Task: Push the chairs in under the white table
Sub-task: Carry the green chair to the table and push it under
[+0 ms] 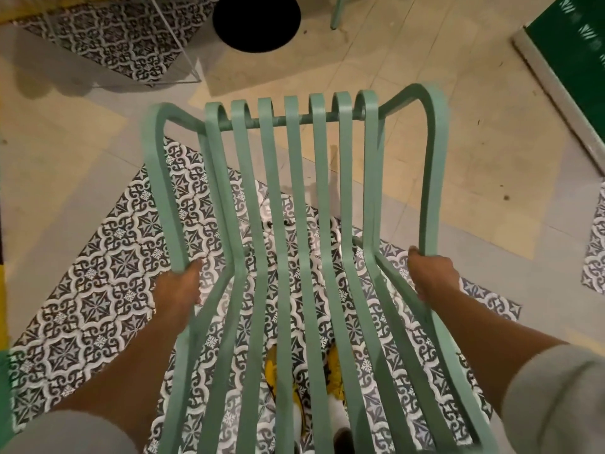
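A mint-green slatted metal chair (294, 198) fills the middle of the view, seen from above and behind. My left hand (178, 290) is closed around its left armrest bar. My right hand (432, 276) grips the right armrest bar. The seat's front edge points away from me toward a round black table base (257, 21) on the floor at the top. The white table's top is not in view. Through the slats I see my yellow shoes (334, 368) on the patterned tiles.
Another mint-green chair leg (337, 13) stands at the top, right of the black base. A thin white wire frame (176, 44) rises at the upper left. A dark green panel with a pale border (569, 54) runs along the right. Patterned and beige floor tiles surround the chair.
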`<state>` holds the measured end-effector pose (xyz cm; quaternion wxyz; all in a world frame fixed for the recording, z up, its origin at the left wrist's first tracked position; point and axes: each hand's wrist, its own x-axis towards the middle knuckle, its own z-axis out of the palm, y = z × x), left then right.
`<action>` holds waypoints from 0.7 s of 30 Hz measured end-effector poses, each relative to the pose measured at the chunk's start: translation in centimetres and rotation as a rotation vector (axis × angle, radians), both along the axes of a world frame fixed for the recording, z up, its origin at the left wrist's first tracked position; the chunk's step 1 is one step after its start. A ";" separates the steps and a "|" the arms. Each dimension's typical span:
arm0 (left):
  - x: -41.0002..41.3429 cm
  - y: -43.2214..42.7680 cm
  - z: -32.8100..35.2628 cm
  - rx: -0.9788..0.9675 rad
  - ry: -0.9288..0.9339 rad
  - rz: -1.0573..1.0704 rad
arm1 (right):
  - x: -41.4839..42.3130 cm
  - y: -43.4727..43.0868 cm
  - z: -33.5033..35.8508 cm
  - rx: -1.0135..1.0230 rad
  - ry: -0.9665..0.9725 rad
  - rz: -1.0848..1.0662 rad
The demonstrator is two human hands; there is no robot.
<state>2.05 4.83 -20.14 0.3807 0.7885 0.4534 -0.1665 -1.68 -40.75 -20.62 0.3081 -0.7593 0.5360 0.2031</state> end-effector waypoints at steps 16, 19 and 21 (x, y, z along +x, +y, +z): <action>-4.0 0.5 0.0 0.216 0.174 -0.221 | -2.6 0.4 2.4 -0.102 0.074 0.160; -4.7 0.5 -1.0 0.286 0.248 -0.253 | -3.4 0.4 1.7 -0.146 0.081 0.205; -4.8 0.5 -0.9 0.293 0.244 -0.243 | -3.4 0.3 1.9 -0.129 0.091 0.231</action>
